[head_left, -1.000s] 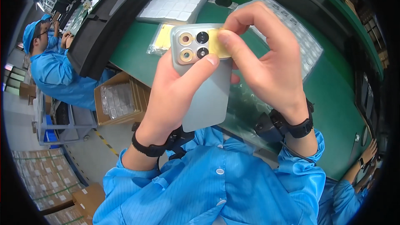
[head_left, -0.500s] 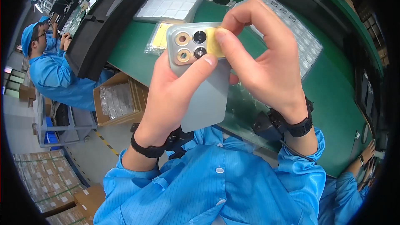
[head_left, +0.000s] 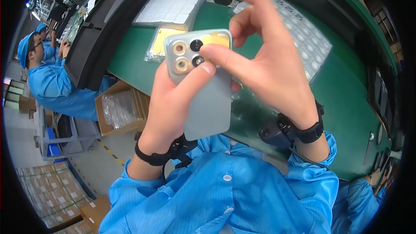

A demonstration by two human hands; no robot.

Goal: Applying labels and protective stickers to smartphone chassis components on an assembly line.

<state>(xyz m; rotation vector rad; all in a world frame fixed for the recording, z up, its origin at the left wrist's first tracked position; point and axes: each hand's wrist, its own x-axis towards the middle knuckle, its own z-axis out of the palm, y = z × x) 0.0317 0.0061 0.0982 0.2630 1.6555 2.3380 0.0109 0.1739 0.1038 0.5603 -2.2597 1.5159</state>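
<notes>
A pale grey-green phone [head_left: 209, 104] is upright in my left hand [head_left: 171, 95], its back toward me and the fingers wrapped behind it. My left thumb rests just below the camera block. On that block sit two gold-ringed openings [head_left: 179, 47] and two black round lenses [head_left: 196, 45]. A yellow film piece [head_left: 219, 40] lies over the block's right part. My right hand [head_left: 273, 56] has its thumb pressed on the film's lower left edge beside the lenses. Its other fingers are spread and raised off the phone, with nothing visible between them.
On the green table [head_left: 346, 121] lie white moulded trays [head_left: 173, 2], a clear tray of round pockets [head_left: 307, 39] and a bag with yellow sheets [head_left: 162, 39]. A black rack [head_left: 99, 34] and an open carton [head_left: 123, 108] are at left. Co-workers in blue [head_left: 60, 82] sit nearby.
My right fingers have lifted and spread from the film's edge, while the thumb has slid left across it toward the lenses. The phone has shifted slightly left and down.
</notes>
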